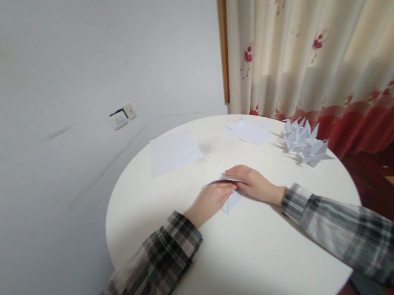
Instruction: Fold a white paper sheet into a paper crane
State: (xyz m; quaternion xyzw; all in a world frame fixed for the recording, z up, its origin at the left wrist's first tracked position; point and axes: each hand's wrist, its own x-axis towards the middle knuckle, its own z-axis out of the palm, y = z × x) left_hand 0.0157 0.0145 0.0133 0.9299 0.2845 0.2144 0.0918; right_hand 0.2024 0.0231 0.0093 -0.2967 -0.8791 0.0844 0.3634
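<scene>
A small folded sheet of white paper point(232, 203) lies at the middle of the round table, under and between both hands. My left hand point(212, 201) holds it from the left, fingers closed over its middle. From the right, my right hand point(251, 182) grips the same paper, with its fingers along the raised upper flap. The fingertips of the two hands meet over the paper and hide much of its folds. One pointed corner sticks out below the hands, toward me.
On the white round table point(242, 272), a large flat paper sheet point(174, 152) lies at the back left. Smaller paper pieces point(249, 130) lie at the back right, and several folded paper cranes point(304, 141) stand near the right edge. A wall and a curtain point(316, 45) border the table.
</scene>
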